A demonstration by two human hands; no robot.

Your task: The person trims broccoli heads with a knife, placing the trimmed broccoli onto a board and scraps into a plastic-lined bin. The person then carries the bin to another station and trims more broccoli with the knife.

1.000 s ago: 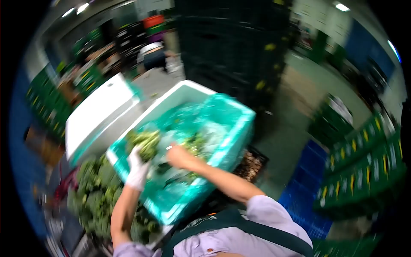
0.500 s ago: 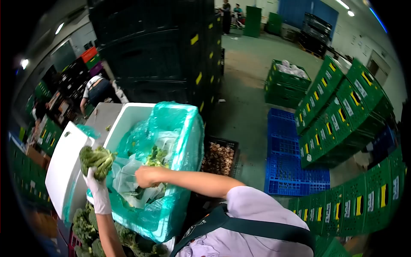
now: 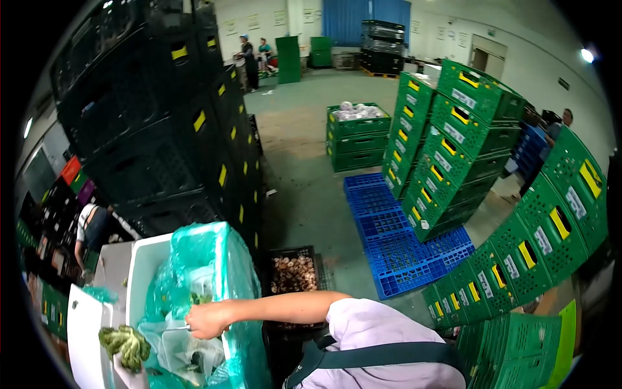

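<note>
My left hand (image 3: 131, 376), in a white glove, holds up a head of broccoli (image 3: 124, 346) by its underside at the lower left. My bare right hand (image 3: 207, 320) is closed in a fist over a white foam box (image 3: 144, 253). From this fist a thin metal tool (image 3: 176, 329) points left towards the broccoli; it looks like a small knife, but its handle is hidden. Teal plastic film (image 3: 241, 275) lines the box and hangs over its right side. Inside lie thin clear bags and green trimmings (image 3: 199, 299). The foam lid (image 3: 85, 340) leans at the left.
Stacked black crates (image 3: 155, 149) rise behind the box. A crate of brown-and-white pieces (image 3: 293, 272) stands on the floor to its right. Farther right are a blue pallet (image 3: 382, 227), green crate stacks (image 3: 447, 155) and a curved row of green crates (image 3: 518, 259). A person (image 3: 94, 227) bends over at the left.
My view has turned right and up, so the box and both hands sit lower and farther left. The thin metal tool now shows at my right fist. The broccoli stays in my left hand.
</note>
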